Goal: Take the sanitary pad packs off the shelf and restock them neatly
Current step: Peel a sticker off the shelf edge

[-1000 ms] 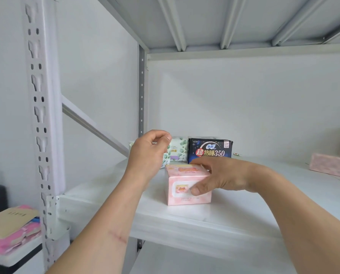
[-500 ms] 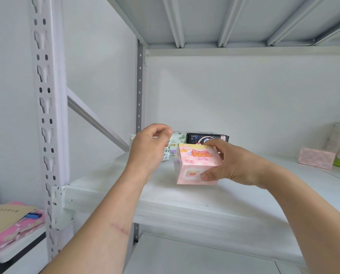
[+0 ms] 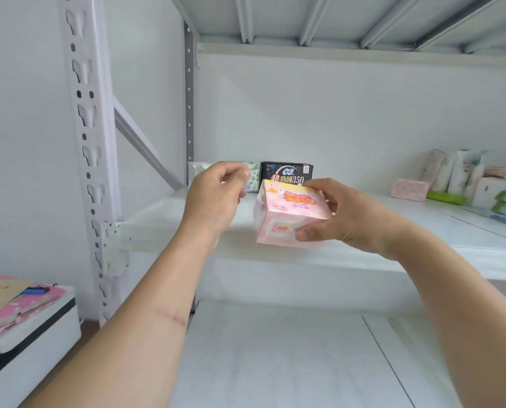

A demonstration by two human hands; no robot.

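Fingers (image 3: 319, 187) and thumb clamp the pink pack (image 3: 290, 214), lifted.

A second ago the pink pack (image 3: 290, 214) stood on the shelf (image 3: 422, 231) under the right hand (image 3: 349, 214) — now it is lifted clear and tilted, thumb on its front face, fingers (image 3: 319, 184) over its top edge. The left hand (image 3: 216, 198) has stayed curled just left of it — holding nothing visible. More packs (image 3: 466, 184) have come into view at far right.

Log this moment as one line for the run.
right hand: holds pink rectangular plastic pad pack off white metal shelf | left hand: curled, empty
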